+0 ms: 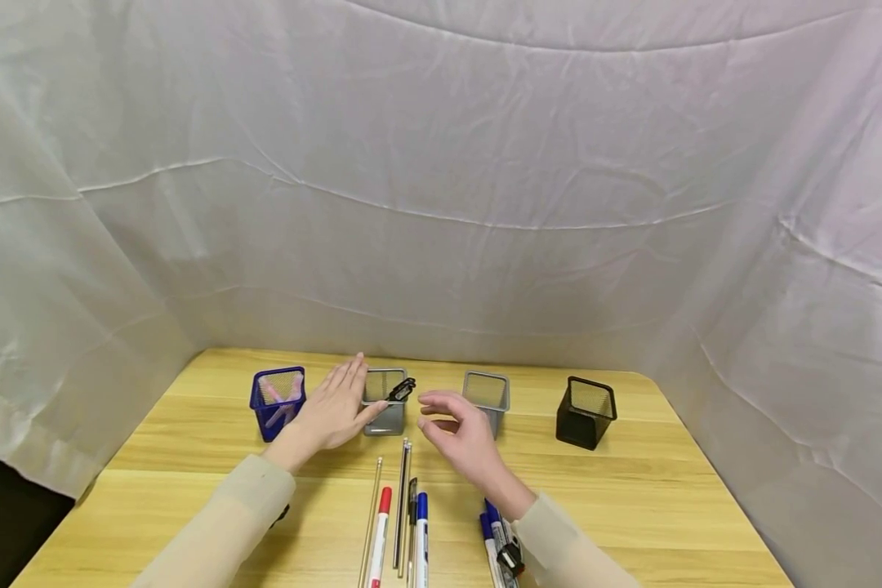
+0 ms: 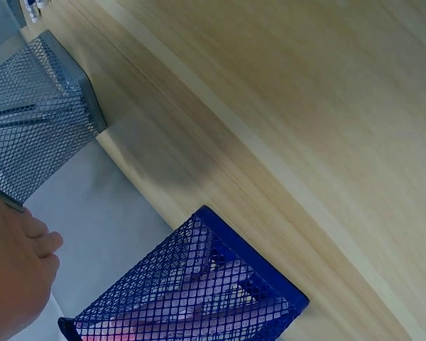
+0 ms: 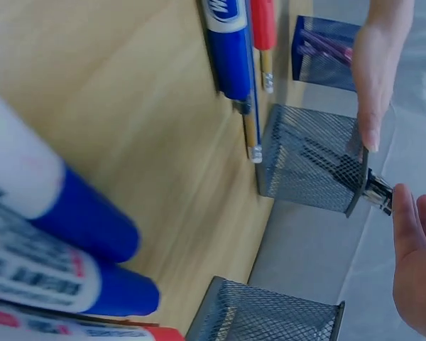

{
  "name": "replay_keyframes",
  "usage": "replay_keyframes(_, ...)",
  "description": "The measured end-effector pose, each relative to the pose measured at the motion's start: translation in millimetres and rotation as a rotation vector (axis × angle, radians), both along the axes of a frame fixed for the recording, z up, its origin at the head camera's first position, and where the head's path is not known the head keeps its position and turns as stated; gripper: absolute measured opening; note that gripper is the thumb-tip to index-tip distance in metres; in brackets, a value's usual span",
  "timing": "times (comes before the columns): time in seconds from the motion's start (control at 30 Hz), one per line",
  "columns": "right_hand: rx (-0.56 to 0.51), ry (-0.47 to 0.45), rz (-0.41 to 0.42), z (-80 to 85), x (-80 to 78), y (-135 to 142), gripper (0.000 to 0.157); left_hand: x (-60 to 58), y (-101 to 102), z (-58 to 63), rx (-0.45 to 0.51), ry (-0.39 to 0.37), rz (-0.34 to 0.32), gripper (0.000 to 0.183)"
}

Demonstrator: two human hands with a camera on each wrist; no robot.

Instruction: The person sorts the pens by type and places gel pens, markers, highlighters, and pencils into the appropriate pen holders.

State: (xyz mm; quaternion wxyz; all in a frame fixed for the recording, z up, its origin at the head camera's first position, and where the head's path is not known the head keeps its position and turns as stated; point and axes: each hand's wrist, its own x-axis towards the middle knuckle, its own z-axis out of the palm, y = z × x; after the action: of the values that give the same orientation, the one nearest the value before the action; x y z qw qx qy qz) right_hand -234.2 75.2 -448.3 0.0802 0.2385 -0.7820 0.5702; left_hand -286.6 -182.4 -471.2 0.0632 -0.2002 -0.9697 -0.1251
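Observation:
My left hand (image 1: pixel 329 415) lies with straight fingers along the left side of a grey mesh pen cup (image 1: pixel 386 423), its thumb by the front rim. Black pens (image 1: pixel 402 389) stand in that cup and lean right over the rim. Just right of the pen tops is my right hand (image 1: pixel 465 434), fingers loosely bent with a gap to the thumb and nothing held between them. From the right wrist view, the right fingertips (image 3: pixel 403 202) are close beside the pen ends; whether they touch cannot be told.
A blue mesh cup (image 1: pixel 266 418) with pink pens stands left. Another grey cup (image 1: pixel 496 418) is behind my right hand, and a black cup (image 1: pixel 579 429) stands farther right. Pencils (image 1: pixel 400 514), a red marker (image 1: pixel 380 531) and a blue marker (image 1: pixel 422 531) lie in front; more blue-capped markers (image 1: pixel 491 539) lie near my right forearm.

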Motion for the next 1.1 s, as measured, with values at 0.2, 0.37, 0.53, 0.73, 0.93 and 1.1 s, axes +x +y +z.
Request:
replay_keyframes(0.2,0.078,-0.032,0.056,-6.4,9.4,2,0.035,-1.3,-1,-0.7,-0.009,0.003,0.002,0.094)
replay_keyframes(0.37,0.155,-0.028,0.102,-13.6,15.2,3,0.038,-1.4,0,-1.1,-0.006,0.001,0.003,0.093)
replay_keyframes(0.53,0.232,-0.057,0.158,-23.7,18.6,7,0.037,-0.4,0,-0.3,-0.003,-0.004,0.007,0.092)
replay_keyframes(0.73,0.331,-0.115,0.223,-32.2,22.9,9,0.043,-1.2,-1,-0.6,-0.012,-0.009,0.011,0.093)
replay_keyframes(0.93,0.432,-0.154,0.246,-36.1,24.8,10,0.048,-1.6,-1,-0.6,-0.011,-0.011,0.014,0.093)
replay_keyframes(1.1,0.511,-0.151,0.234,-39.1,24.8,11,0.049,-0.6,0,-0.3,-0.011,-0.011,0.014,0.092)
